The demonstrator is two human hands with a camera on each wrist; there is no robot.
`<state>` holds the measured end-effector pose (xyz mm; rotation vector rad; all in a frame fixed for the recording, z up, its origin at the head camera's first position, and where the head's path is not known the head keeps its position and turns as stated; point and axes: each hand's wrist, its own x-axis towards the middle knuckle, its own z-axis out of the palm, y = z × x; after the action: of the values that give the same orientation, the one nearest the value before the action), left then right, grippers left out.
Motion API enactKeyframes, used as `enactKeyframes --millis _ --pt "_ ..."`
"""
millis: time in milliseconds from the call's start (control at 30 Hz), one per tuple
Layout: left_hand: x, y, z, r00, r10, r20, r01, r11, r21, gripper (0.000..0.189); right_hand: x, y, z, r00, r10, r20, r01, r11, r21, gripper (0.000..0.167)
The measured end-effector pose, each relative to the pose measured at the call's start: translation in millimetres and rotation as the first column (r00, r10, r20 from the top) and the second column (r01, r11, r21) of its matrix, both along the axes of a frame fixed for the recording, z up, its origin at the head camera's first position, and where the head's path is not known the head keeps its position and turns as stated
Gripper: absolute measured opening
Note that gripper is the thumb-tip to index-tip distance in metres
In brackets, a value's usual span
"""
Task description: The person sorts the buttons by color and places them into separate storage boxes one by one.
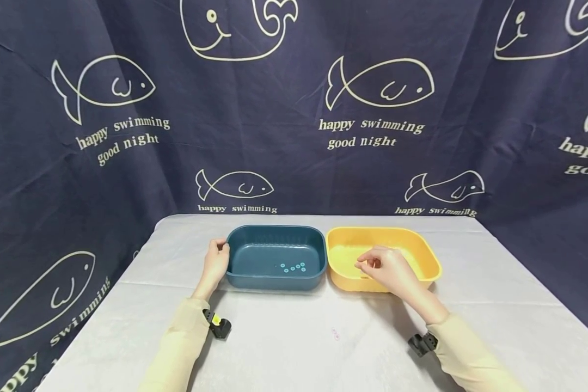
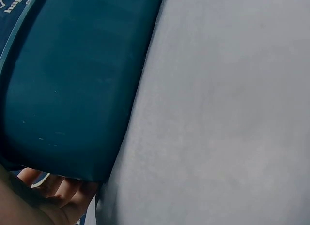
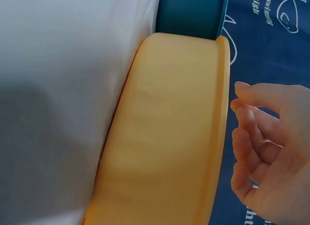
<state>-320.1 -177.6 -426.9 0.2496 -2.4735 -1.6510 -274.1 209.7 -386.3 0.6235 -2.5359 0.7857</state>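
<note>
Against the left end of a dark teal bin [image 1: 276, 282], my left hand [image 1: 217, 262] grips the rim. In the left wrist view its fingers [image 2: 69, 188] bend against the bin's end wall. Several small light-blue round pieces, like buttons [image 1: 293, 268], lie on the bin's floor toward the right. My right hand [image 1: 389, 268] hovers over the front part of a yellow bin [image 1: 433, 267]. Its fingers are loosely bent, and the right wrist view shows a small gap between thumb and index fingertip, with nothing visible there. The hand hides part of the yellow bin's inside.
Both bins stand side by side on a white cloth-covered table [image 1: 284, 337], their near ends almost touching. A small pinkish mark or piece [image 1: 335, 334] lies in front of them. Behind the table hangs a dark blue curtain [image 1: 294, 163] with fish drawings.
</note>
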Motion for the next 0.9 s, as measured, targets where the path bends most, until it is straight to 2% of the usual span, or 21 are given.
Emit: enactKeyframes --millis 300,700,900 --pt "-0.3 -0.2 0.8 1.000 0.001 0.000 -0.001 1.000 0.011 0.039 9.0 -13 -1.4 0.997 0.072 -0.006 -0.072 0.997 0.000 0.005" --pt "-0.8 -0.7 -0.1 1.000 -0.010 -0.012 0.010 1.000 0.025 0.039 22.1 -27 -3.6 0.996 0.089 0.018 -0.089 0.996 0.011 0.009" --pt "-1.7 -1.2 -0.5 1.000 -0.014 -0.007 0.014 1.000 0.026 0.039 26.0 -31 -7.4 0.992 0.126 0.012 -0.126 0.992 -0.002 0.009"
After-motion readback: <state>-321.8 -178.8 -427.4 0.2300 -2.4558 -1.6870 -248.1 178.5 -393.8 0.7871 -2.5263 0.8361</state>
